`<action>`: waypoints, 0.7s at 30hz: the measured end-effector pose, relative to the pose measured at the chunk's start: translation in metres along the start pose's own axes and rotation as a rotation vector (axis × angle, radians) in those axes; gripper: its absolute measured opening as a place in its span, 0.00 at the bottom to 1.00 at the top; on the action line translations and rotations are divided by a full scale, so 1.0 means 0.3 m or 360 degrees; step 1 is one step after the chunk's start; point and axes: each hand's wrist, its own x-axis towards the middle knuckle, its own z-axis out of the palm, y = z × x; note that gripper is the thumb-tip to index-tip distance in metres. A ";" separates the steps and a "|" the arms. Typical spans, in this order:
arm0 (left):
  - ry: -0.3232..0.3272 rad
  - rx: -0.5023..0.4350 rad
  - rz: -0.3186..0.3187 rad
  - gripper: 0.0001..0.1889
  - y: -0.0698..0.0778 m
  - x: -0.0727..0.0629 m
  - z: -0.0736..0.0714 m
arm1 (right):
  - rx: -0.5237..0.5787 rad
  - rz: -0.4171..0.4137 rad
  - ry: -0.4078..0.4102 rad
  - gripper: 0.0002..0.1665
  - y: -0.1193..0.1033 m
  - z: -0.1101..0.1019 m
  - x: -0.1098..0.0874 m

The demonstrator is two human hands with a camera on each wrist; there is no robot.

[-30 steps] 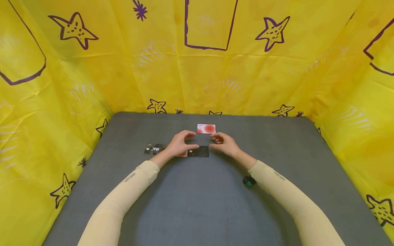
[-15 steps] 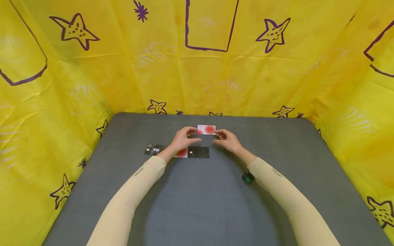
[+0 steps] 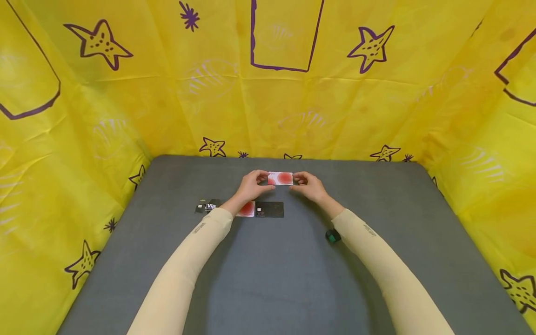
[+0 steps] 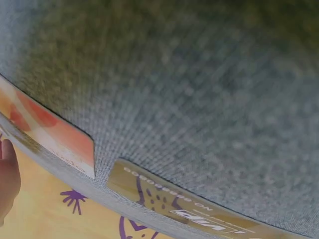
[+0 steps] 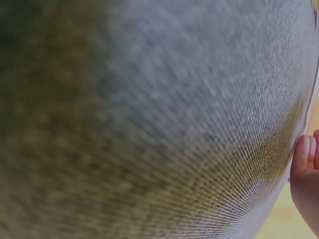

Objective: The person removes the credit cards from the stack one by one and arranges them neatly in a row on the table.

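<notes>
A white card with red circles [image 3: 280,178] lies toward the back of the grey table. At its left end, my left hand [image 3: 253,184] holds it, fingers by the upper corner and thumb by the lower edge. My right hand [image 3: 311,186] holds the opposite end in the same way. Nearer me, a row holds a black VIP card [image 3: 270,210], a red card [image 3: 247,209] partly behind the left forearm, and a dark card marked Vip [image 3: 211,205]. The left wrist view shows the red card [image 4: 55,134] beside the VIP card [image 4: 174,199]. Exact finger contact is too small to see.
A small black and green object [image 3: 332,236] sits by the right sleeve. The grey table [image 3: 268,279] has a yellow cloth [image 3: 268,107] with starfish drawings hanging behind it and on both sides.
Both hands have moved away from me, from above the black VIP card to the ends of the red-circled card, and have closed in on it. The cards look unmoved.
</notes>
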 end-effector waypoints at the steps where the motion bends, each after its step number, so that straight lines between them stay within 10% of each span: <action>1: 0.0005 -0.0006 -0.0011 0.28 -0.001 0.003 -0.001 | -0.0005 0.0004 0.0002 0.28 0.002 -0.001 0.004; 21: -0.0067 0.0141 -0.0028 0.28 -0.006 0.060 -0.009 | -0.0149 0.0034 0.0017 0.28 0.010 -0.005 0.071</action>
